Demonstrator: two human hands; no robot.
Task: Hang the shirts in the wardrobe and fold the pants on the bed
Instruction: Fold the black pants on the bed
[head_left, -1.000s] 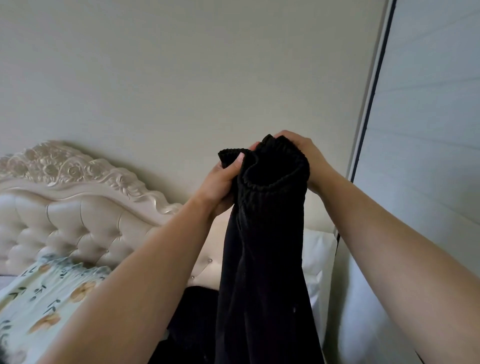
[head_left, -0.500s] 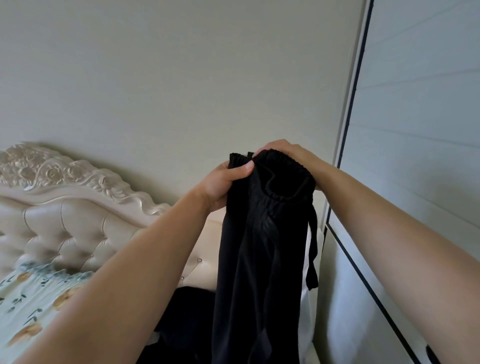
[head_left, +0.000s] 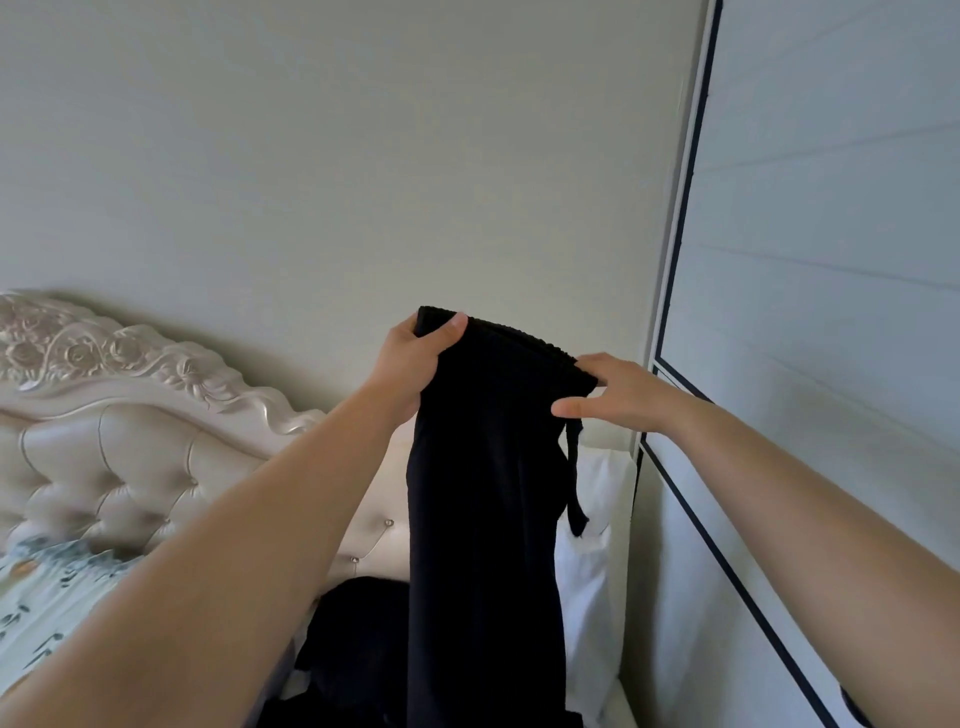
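Observation:
I hold a pair of black pants (head_left: 483, 493) up in the air by its elastic waistband, the legs hanging straight down. My left hand (head_left: 415, 364) grips the left end of the waistband, thumb over the front. My right hand (head_left: 615, 395) pinches the right end, thumb in front and fingers behind. A black drawstring (head_left: 574, 483) dangles below my right hand. More black clothing (head_left: 353, 639) lies heaped on the bed (head_left: 47, 597) beneath, partly hidden by the pants. The wardrobe (head_left: 831, 260) stands at the right.
A cream tufted headboard (head_left: 119, 441) with carved top runs along the plain wall at the left. A floral pillow (head_left: 41, 587) lies at lower left and a white pillow (head_left: 592, 519) stands against the headboard next to the wardrobe's white panelled door.
The waistband was bunched between both hands; now my hands have moved apart and stretched it flat, with my right hand lower and further right. The drawstring has dropped into view.

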